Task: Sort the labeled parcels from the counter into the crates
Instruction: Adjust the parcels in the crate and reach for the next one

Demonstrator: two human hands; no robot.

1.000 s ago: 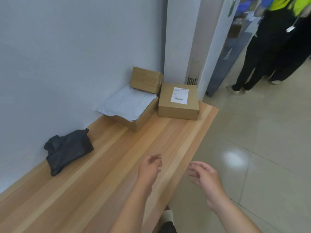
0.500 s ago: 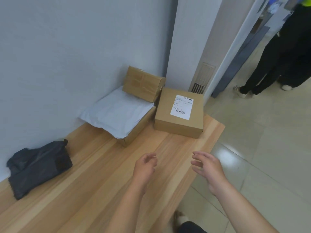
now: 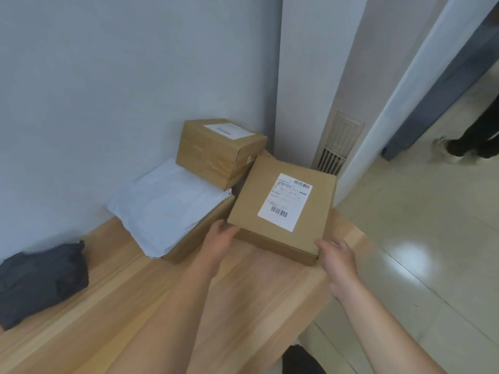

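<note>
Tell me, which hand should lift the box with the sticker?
Both, probably: the labeled box is wide; the left hand holds its near left corner, the right hand its near right corner.

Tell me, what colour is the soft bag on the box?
White, slightly bluish; the soft bag shows best in the head view.

Flat box (image 3: 280, 209), label up, at counter (image 3: 135, 306) end; beside it small box (image 3: 220, 151) atop white mailer (image 3: 167, 206); black pouch (image 3: 40, 276) apart.

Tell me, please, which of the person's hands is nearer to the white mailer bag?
Left. The left hand holds the labeled box's near-left corner, right beside the white mailer bag; the right hand holds its near-right corner, farther from the bag.
</note>
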